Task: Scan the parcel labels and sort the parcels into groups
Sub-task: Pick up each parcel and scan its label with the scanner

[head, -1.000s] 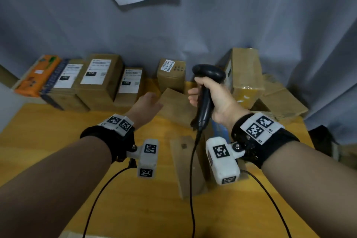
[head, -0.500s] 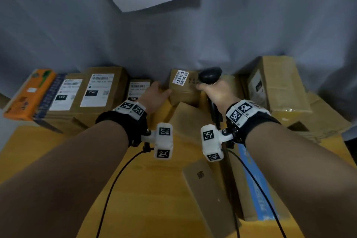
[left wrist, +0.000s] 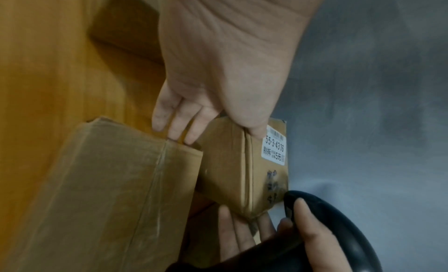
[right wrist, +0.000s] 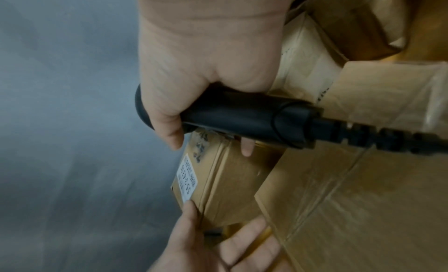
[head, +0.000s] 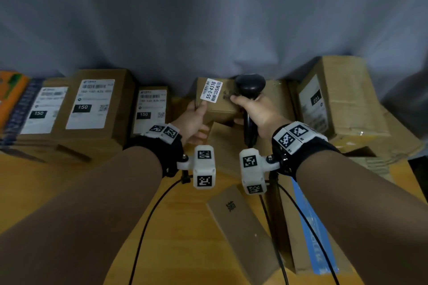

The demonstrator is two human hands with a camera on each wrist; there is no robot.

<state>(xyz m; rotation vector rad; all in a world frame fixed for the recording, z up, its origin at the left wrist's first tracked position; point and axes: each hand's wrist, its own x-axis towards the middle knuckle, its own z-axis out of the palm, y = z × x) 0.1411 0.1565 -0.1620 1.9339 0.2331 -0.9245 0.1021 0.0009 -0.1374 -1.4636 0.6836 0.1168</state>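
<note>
A small brown parcel with a white label reading 55-3-4316 stands at the back of the wooden table, against the grey curtain. My left hand grips its left end, thumb on top by the label and fingers down its side. My right hand holds a black barcode scanner by the handle. Its fingertips touch the parcel's right end. The scanner head sits just above that corner.
Labelled parcels marked 150 line the back left beside an orange box. A tall carton stands at the back right. Flat parcels and a blue-taped one lie under my forearms, with the scanner cable between.
Both hands have reached forward to the small parcel at the back. The left hand, open before, now grips it; the right hand brought the scanner up to it.
</note>
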